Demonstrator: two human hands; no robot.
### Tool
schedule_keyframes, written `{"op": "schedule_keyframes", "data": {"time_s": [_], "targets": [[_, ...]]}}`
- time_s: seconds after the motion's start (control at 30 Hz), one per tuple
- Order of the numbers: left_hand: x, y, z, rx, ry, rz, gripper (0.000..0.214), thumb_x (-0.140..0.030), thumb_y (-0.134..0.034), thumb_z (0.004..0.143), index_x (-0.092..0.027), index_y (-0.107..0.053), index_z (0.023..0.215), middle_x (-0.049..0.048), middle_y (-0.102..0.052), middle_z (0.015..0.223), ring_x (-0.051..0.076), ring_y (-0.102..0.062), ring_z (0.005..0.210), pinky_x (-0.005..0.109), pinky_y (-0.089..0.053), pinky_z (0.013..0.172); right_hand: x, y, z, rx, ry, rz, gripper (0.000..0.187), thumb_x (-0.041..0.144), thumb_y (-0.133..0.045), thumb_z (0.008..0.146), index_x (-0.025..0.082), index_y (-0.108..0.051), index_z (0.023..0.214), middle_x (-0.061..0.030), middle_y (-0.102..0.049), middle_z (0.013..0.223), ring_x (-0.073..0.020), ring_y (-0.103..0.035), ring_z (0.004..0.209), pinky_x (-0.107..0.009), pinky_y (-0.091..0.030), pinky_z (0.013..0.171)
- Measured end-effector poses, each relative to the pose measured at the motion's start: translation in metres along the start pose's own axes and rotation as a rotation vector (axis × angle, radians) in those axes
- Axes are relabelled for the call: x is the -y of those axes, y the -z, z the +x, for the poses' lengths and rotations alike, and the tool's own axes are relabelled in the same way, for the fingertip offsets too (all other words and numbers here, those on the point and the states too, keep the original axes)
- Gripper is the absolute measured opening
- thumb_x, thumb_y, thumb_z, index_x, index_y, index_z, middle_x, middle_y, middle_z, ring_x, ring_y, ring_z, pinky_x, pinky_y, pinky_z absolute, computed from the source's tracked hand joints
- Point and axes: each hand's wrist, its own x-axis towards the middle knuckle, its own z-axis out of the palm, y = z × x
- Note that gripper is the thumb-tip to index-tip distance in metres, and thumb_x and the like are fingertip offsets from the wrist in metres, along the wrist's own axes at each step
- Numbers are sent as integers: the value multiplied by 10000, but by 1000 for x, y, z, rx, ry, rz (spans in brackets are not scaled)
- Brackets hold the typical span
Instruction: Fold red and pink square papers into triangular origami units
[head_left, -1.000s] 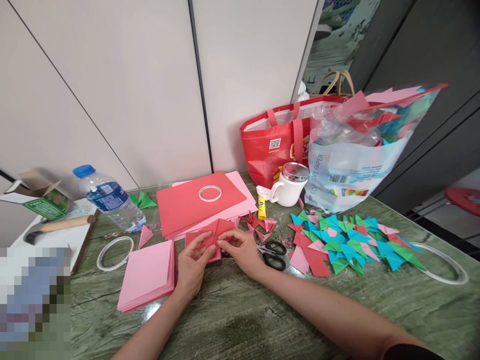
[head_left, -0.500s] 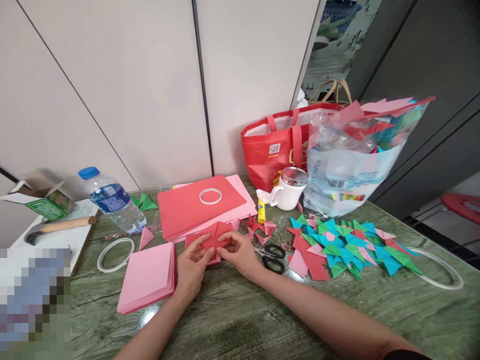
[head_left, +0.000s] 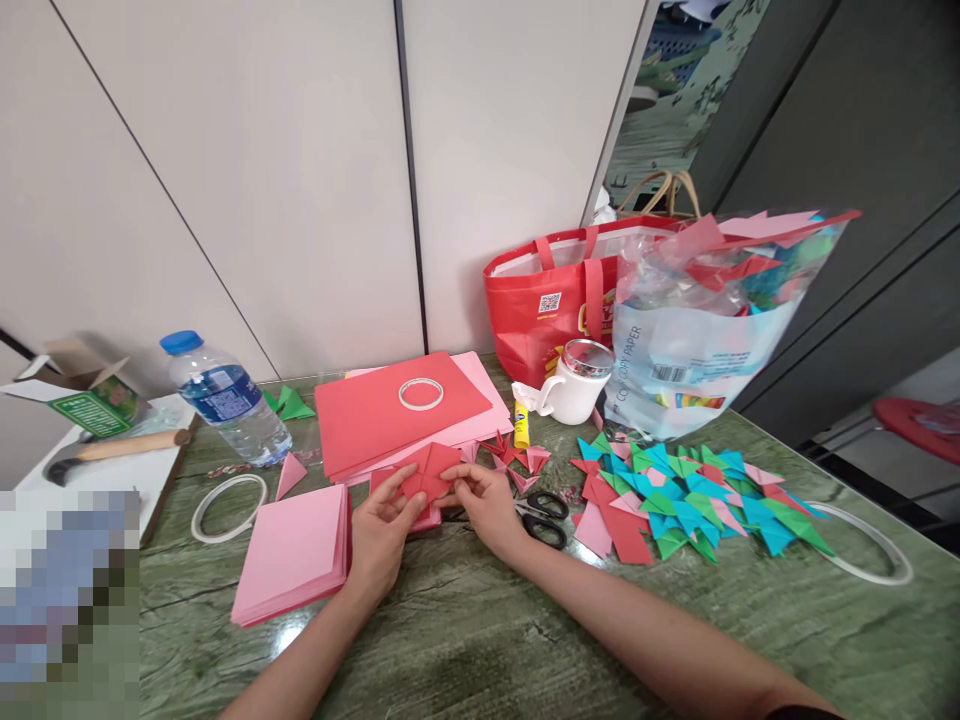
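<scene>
A folded red paper (head_left: 433, 466) with crossing creases is held up over the table in front of me. My left hand (head_left: 379, 535) grips its left side, thumb on the near face and fingers along the edge. At the lower right edge, the fingertips of my right hand (head_left: 491, 505) pinch the same paper. Underneath lies more red paper, partly covered by my hands. A stack of pink paper squares (head_left: 292, 540) is just left of my left hand. Black-handled scissors (head_left: 546, 508) lie beside my right hand, their blades partly hidden. Small red and pink folded pieces (head_left: 514, 452) sit behind them.
Large red sheets (head_left: 375, 420) carry a tape roll (head_left: 421, 394). A glue stick (head_left: 521, 425), a white mug (head_left: 576, 385), a red bag (head_left: 532, 325) and a plastic bag (head_left: 682, 360) stand behind. Folded pieces (head_left: 690, 495) pile right; a bottle (head_left: 232, 410) and sickle (head_left: 120, 450) are left.
The right fingers have slid from the front of the red paper to its lower right edge, showing more of its creased face. My left hand keeps its grip. The view has shifted slightly.
</scene>
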Motion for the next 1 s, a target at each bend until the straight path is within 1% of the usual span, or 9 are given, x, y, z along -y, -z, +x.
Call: {"op": "schedule_keyframes", "data": {"time_s": [0.17, 0.27, 0.37, 0.43, 0.57, 0.7, 0.77, 0.9, 1.0], "targets": [[0, 1, 0, -4, -41, 53, 496, -261, -764, 592, -179, -644, 1066, 60, -720, 915, 166, -657, 764, 248, -521, 679, 1, 0, -3, 37, 122, -119, 133, 243, -535, 755, 185, -617, 841, -37, -605, 850, -147, -650, 637, -285, -545, 619], [3, 2, -1, 9, -53, 119, 496, -281, -747, 620, -179, -633, 1092, 51, -718, 893, 161, -647, 728, 242, -518, 647, 2, -1, -5, 71, 135, -153, 201, 231, -616, 702, 194, -589, 897, -48, -583, 937, -138, -621, 662, -267, -540, 597], [6, 5, -2, 45, -49, 153, 498, -293, -718, 663, -167, -608, 1132, 35, -711, 786, 140, -626, 646, 236, -510, 616, 1, -2, -7, 95, 86, -138, 363, 197, -688, 626, 204, -532, 954, -35, -592, 912, -130, -609, 618, -262, -532, 577], [7, 6, -3, 65, -47, 152, 496, -299, -707, 677, -164, -600, 1142, 26, -704, 757, 131, -616, 617, 234, -509, 612, 1, -2, -8, 102, 49, -109, 395, 179, -689, 617, 206, -500, 963, -14, -603, 823, -136, -611, 606, -266, -528, 578], [6, 6, -4, 60, -46, 219, 512, -320, -707, 673, -164, -598, 1148, 15, -702, 708, 134, -620, 596, 233, -511, 602, 0, -2, -7, 106, 12, -79, 365, 162, -659, 627, 207, -487, 946, 9, -597, 758, -132, -605, 584, -259, -520, 559], [4, 3, -4, 47, -65, 256, 511, -349, -705, 663, -173, -610, 1133, 59, -720, 889, 178, -659, 722, 270, -527, 670, -1, -1, -3, 37, 56, -31, 231, 158, -584, 664, 207, -494, 871, 17, -579, 755, -128, -605, 609, -265, -531, 583], [3, 3, -2, 35, -67, 254, 524, -358, -695, 669, -169, -599, 1148, 67, -719, 905, 186, -661, 744, 280, -529, 674, -1, 0, -1, 57, 62, 43, 207, 176, -560, 682, 211, -495, 875, 17, -573, 755, -142, -617, 641, -289, -547, 604], [1, 3, 1, -51, -91, 245, 526, -326, -697, 657, -160, -594, 1145, 65, -716, 903, 170, -655, 744, 266, -524, 675, 4, 0, 1, -10, 88, 28, 133, 229, -516, 739, 198, -532, 867, -11, -579, 807, -153, -614, 675, -310, -553, 618], [-3, 3, 1, -75, -120, 248, 478, -299, -703, 639, -161, -625, 1090, 74, -708, 962, 176, -658, 781, 263, -524, 689, 8, 1, 1, -44, 117, 8, 168, 301, -476, 798, 192, -540, 908, -42, -580, 882, -165, -598, 732, -286, -538, 569]]}}
